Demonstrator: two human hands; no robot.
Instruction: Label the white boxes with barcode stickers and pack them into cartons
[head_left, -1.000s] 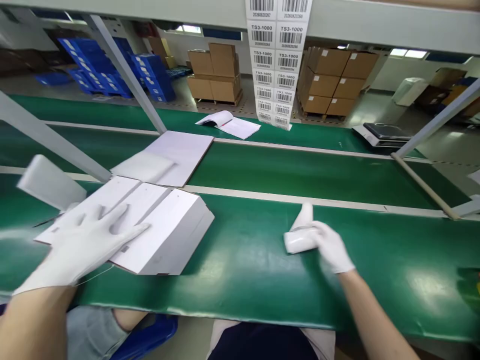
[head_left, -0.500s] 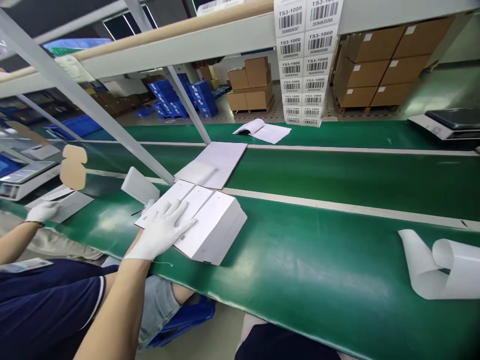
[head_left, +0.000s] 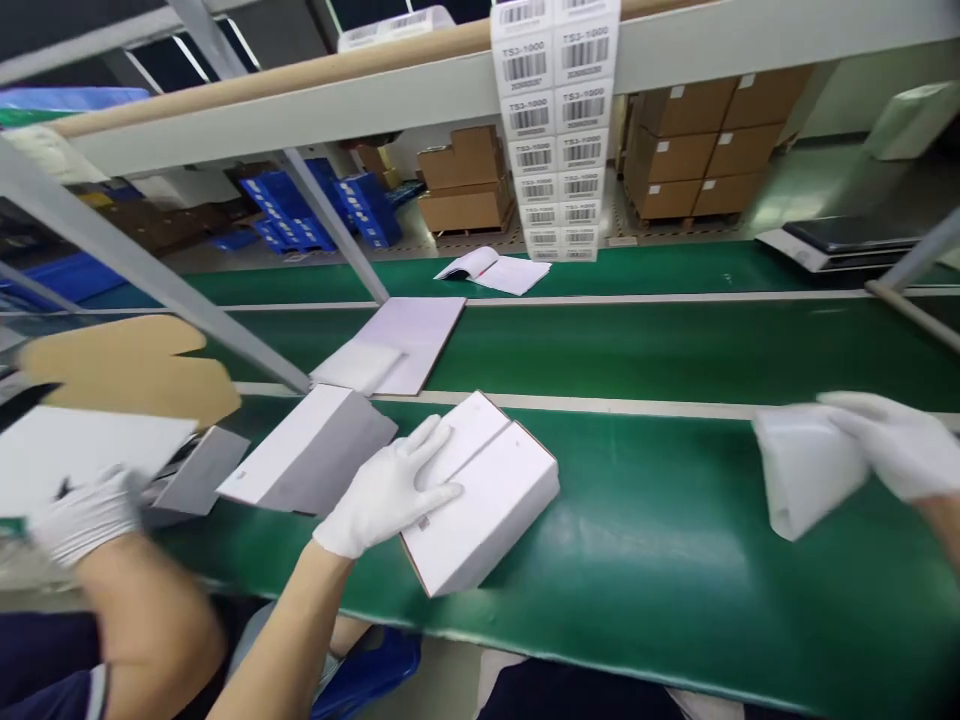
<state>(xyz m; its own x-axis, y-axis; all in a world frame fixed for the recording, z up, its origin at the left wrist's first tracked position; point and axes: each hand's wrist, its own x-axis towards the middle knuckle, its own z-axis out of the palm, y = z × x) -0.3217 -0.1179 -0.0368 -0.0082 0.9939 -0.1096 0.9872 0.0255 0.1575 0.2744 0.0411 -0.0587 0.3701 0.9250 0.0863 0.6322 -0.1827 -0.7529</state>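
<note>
My left hand [head_left: 394, 490], in a white glove, lies with its fingers apart against the left part of two white boxes [head_left: 487, 490] that sit side by side on the green belt. Another white box [head_left: 311, 450] rests to the left of that hand. At the right edge, my gloved right hand [head_left: 896, 445] is closed on a translucent white sheet [head_left: 810, 465], held over the belt; its far end hangs down.
A co-worker's gloved hand [head_left: 86, 515] is by an open box [head_left: 199, 475] at the left. Behind lie a white board [head_left: 424, 335], an open booklet [head_left: 502, 272] and a scale [head_left: 832, 245]. Barcode labels [head_left: 555, 130] hang from a rail; a slanted post [head_left: 150, 260] crosses the left.
Two boxes and my left hand have shifted right, apart from the third box. My right hand has come into view gripping the sheet. The co-worker's open box now shows nearer.
</note>
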